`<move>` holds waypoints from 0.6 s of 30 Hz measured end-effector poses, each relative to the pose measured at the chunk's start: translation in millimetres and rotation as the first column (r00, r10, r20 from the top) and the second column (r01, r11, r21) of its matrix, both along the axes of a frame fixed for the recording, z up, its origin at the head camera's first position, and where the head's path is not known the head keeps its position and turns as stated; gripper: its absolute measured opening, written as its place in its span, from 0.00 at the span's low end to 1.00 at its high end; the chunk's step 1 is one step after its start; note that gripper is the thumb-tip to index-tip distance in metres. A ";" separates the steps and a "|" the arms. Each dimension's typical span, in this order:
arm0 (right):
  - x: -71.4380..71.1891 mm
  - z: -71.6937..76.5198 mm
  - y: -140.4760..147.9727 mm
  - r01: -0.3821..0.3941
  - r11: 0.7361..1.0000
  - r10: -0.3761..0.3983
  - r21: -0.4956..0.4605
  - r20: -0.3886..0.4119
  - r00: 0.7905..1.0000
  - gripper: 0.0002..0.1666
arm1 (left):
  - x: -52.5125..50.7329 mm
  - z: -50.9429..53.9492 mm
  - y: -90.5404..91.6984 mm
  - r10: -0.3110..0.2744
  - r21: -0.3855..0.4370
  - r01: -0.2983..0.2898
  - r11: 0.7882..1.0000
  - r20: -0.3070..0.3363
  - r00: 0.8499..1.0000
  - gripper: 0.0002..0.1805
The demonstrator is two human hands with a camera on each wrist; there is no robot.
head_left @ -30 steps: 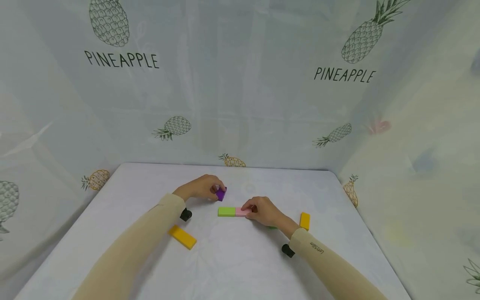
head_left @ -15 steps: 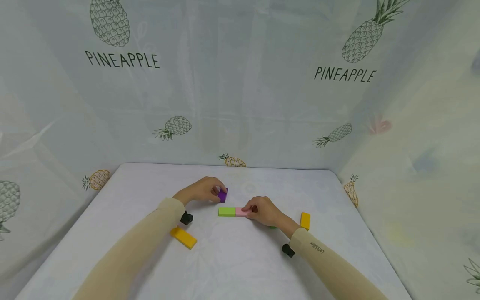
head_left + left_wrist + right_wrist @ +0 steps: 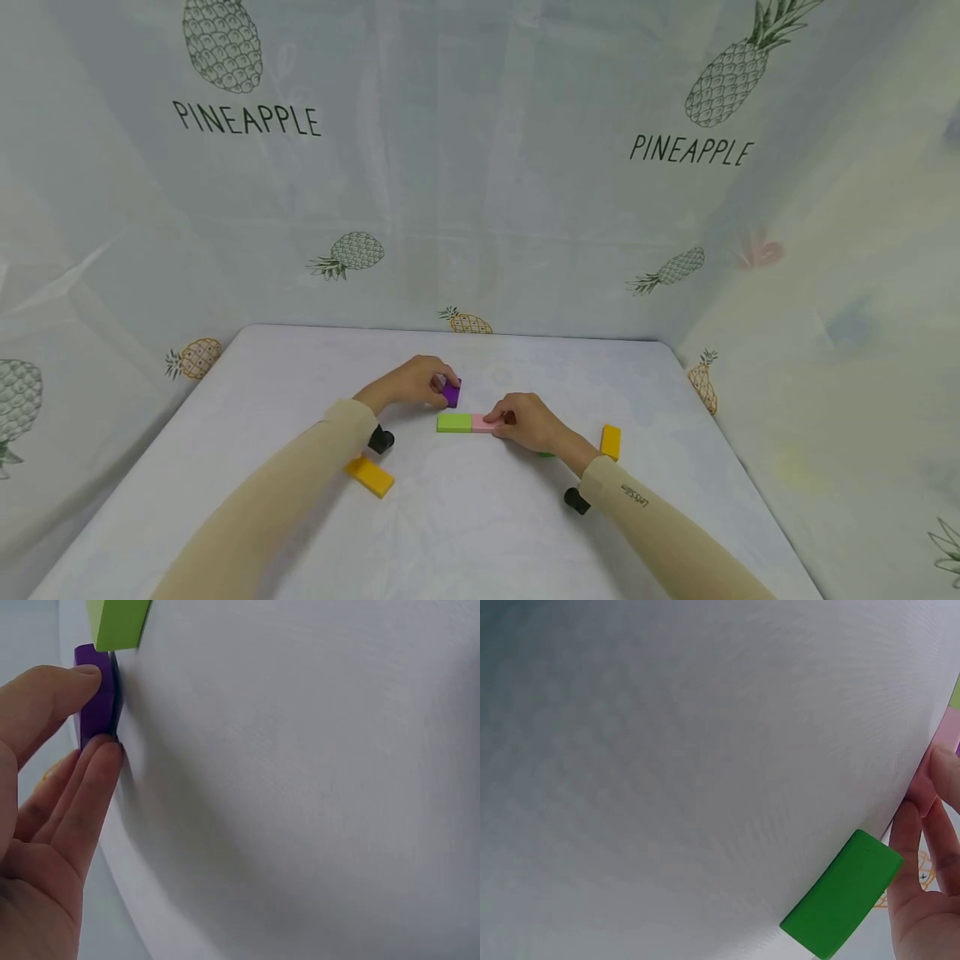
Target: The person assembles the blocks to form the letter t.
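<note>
My left hand (image 3: 418,382) pinches a purple block (image 3: 452,393) between thumb and fingers, just behind the light green block (image 3: 453,423). In the left wrist view, the purple block (image 3: 96,712) is close to the table surface; whether it touches is unclear. My right hand (image 3: 528,419) pinches the right part of a pink block (image 3: 481,424). The pink block lies end to end with the light green one, in a straight row. Thumb and fingers cover part of the pink block (image 3: 946,733) in the right wrist view.
A dark green block (image 3: 843,894) lies near my right hand, mostly hidden under the wrist in the head view. One yellow block (image 3: 370,476) lies by my left forearm, another yellow block (image 3: 611,442) beyond my right wrist. A pineapple-print cloth (image 3: 450,192) hangs behind the white table (image 3: 465,533).
My left hand has shifted slightly right and nearer to me with the purple block, toward the green and pink row. The right hand and the pink block have stayed in place.
</note>
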State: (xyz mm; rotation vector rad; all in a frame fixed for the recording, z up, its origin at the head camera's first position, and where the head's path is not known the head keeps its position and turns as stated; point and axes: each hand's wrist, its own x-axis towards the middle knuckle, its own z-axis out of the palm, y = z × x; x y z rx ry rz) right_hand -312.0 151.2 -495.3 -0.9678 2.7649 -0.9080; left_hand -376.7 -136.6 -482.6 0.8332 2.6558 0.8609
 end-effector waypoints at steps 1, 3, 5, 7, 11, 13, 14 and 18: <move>-0.2 -0.3 0.1 -0.001 1.000 0.001 -0.002 0.002 1.000 0.11 | 0.2 0.1 1.5 0.003 -0.001 -0.003 1.000 0.001 1.000 0.20; -1.1 -1.2 0.6 -0.003 1.000 0.003 -0.005 0.004 1.000 0.11 | 0.8 0.4 4.4 0.012 -0.010 -0.012 1.000 0.000 1.000 0.20; -2.0 -2.0 0.9 -0.004 1.000 0.004 -0.007 0.004 1.000 0.11 | 1.8 1.7 7.9 0.015 -0.017 -0.015 1.000 0.002 1.000 0.19; -2.0 -2.0 0.7 -0.003 1.000 0.003 -0.007 0.006 1.000 0.11 | 2.9 2.8 11.1 0.018 -0.027 -0.018 0.999 -0.002 1.000 0.19; -1.1 -1.1 0.1 -0.005 1.000 0.005 -0.006 0.005 1.000 0.11 | 5.1 5.3 16.1 0.014 -0.039 -0.015 0.999 -0.012 1.000 0.18; -0.8 -1.0 -0.1 -0.006 1.000 0.006 -0.007 0.003 1.000 0.11 | 5.5 5.3 17.6 0.017 -0.041 -0.017 0.999 -0.012 1.000 0.18; -1.1 -1.1 0.0 -0.007 1.000 0.007 -0.009 0.001 1.000 0.11 | 5.7 5.7 18.5 0.016 -0.041 -0.016 0.999 -0.009 1.000 0.18; -1.2 -1.5 0.1 -0.009 1.000 0.009 -0.014 0.001 1.000 0.11 | 5.2 5.7 22.7 0.012 -0.035 -0.012 0.999 0.006 1.000 0.18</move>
